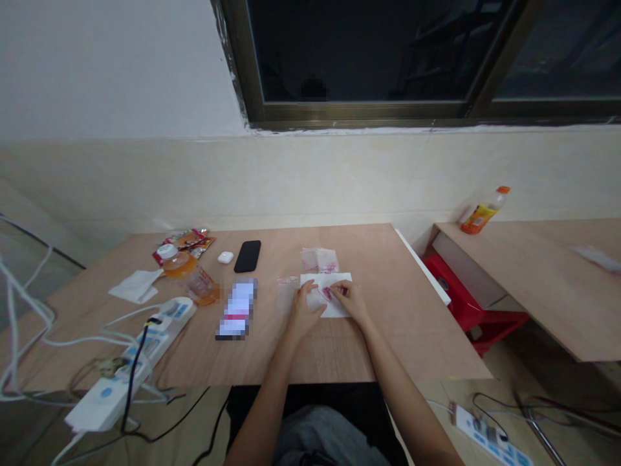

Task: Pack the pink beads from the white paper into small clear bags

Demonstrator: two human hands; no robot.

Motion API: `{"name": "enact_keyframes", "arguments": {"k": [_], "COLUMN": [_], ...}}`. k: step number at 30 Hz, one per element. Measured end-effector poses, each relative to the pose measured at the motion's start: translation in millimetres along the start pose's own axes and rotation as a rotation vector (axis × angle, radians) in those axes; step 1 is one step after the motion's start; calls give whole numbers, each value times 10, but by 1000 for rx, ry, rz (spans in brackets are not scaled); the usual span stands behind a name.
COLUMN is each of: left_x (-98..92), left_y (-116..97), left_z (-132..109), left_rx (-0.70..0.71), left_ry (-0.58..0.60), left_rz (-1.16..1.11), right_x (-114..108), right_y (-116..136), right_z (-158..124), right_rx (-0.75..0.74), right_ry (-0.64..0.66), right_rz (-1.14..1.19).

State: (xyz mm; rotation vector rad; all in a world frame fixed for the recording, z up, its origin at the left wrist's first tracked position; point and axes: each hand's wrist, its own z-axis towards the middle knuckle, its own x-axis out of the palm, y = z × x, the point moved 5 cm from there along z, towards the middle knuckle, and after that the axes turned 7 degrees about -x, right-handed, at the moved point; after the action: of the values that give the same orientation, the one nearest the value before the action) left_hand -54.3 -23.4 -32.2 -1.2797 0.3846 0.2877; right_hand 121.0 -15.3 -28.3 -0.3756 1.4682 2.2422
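A sheet of white paper [334, 312] lies on the table in front of me, with a small patch of pink-magenta bits [326, 294] on it, too small to name. My left hand [305, 310] rests on the paper's left side, thumb and fingers apart. At the right edge of the bits is my right hand [350, 299], its fingertips pinched together; whatever is between them is too small to make out. Just beyond the paper lies a clear bag with pink contents [319, 260]. Partly behind my left hand sits a clear plastic bag [286, 291].
Left on the table [417, 343] are a lit phone [237, 310], a dark phone [247, 256], a white earbud case [226, 257], an orange drink bottle [191, 275], wrappers [187, 241], tissue [136, 286] and a power strip [140, 356] with cables. A red stool [466, 301] stands right.
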Motion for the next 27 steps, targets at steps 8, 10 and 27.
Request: {"name": "enact_keyframes", "arguments": {"k": [8, 10, 27], "left_x": [14, 13, 34], "left_y": [28, 37, 78], "left_z": [-7, -5, 16], "left_rx": [-56, -57, -79], "left_ry": [51, 56, 51], "left_rz": [-104, -116, -122], "right_x": [154, 145, 40], "right_y": [83, 83, -3], "right_z": [-28, -23, 4], "right_rx": [-55, -72, -5], "right_ry": [116, 135, 158], "right_rz": [51, 13, -386]}}
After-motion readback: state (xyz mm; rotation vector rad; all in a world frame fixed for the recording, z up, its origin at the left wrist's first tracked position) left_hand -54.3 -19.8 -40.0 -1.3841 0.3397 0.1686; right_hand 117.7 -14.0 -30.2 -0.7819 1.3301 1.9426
